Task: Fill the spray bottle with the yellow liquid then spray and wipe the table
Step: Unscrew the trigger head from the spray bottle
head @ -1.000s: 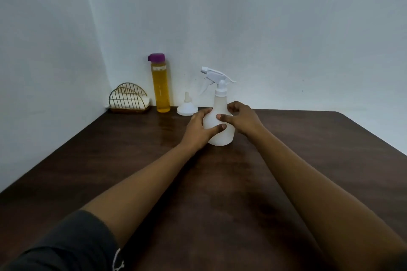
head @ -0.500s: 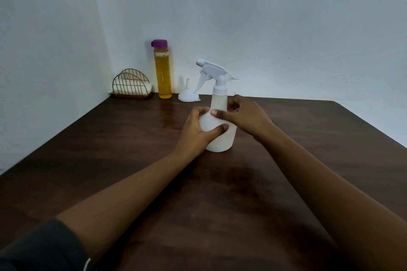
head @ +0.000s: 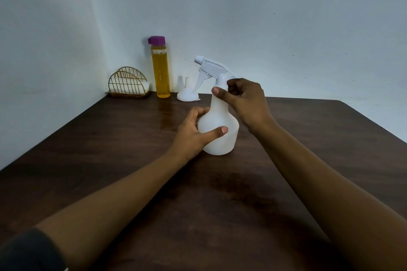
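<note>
Head view: on the dark desk [head: 198, 204], the left hand [head: 193, 134] wraps the belly of the white spray bottle [head: 222, 114], standing upright mid-desk. Just above, the right hand [head: 246, 101] pinches the collar [head: 221, 82] under the trigger head [head: 209, 66]. Unscrewing should go best with the body braced firmly and only the collar turned. Beyond, the funnel [head: 188, 94] and the purple-capped bottle of yellow liquid [head: 160, 72] stand by the wall.

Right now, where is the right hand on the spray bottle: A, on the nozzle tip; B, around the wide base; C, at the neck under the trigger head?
C: the right hand pinches the neck of the spray bottle just under the trigger head, while the left hand grips its base.
</note>
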